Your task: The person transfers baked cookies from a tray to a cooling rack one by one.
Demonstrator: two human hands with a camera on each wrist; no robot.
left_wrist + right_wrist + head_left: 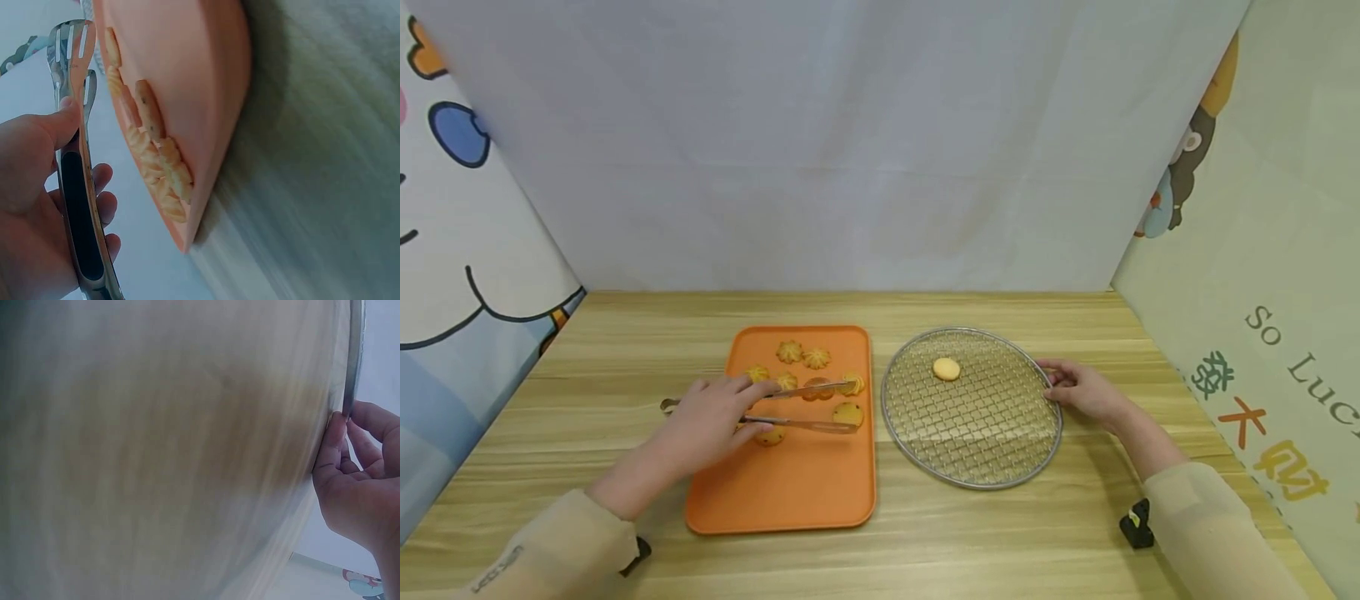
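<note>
Left hand (718, 417) reaches over the orange tray (790, 492), grasping tongs (805, 408) above cookies (848, 412); right hand (1082, 392) pinches the wire rack (973, 450) rim.

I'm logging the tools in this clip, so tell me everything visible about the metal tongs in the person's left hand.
The long silver metal tongs have two slim arms ending in flat slotted tips, and a dark inlay along the handle shows in the left wrist view. The left hand grips them near the hinged end. They lie nearly level over the orange rectangular tray, arms apart, tips pointing right on either side of a golden cookie. Whether the tips touch it cannot be told.
</note>
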